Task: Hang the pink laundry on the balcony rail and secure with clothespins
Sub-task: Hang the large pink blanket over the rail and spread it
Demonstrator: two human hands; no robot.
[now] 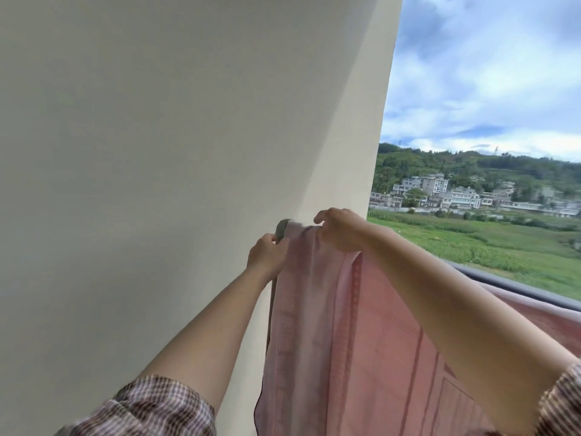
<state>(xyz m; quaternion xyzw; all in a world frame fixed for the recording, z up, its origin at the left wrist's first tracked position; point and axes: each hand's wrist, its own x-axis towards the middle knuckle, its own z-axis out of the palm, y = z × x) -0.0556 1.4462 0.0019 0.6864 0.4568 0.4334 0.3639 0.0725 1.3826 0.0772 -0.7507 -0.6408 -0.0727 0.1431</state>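
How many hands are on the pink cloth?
2. The left hand grips the pink patterned cloth at its left edge, beside the cream wall. The right hand pinches its top fold, over the grey metal rail. No hands seem hidden.

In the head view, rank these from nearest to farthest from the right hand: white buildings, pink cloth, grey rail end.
1. pink cloth: held in the right hand itself.
2. grey rail end: just to the hand's left.
3. white buildings: far off in the background, to the right.
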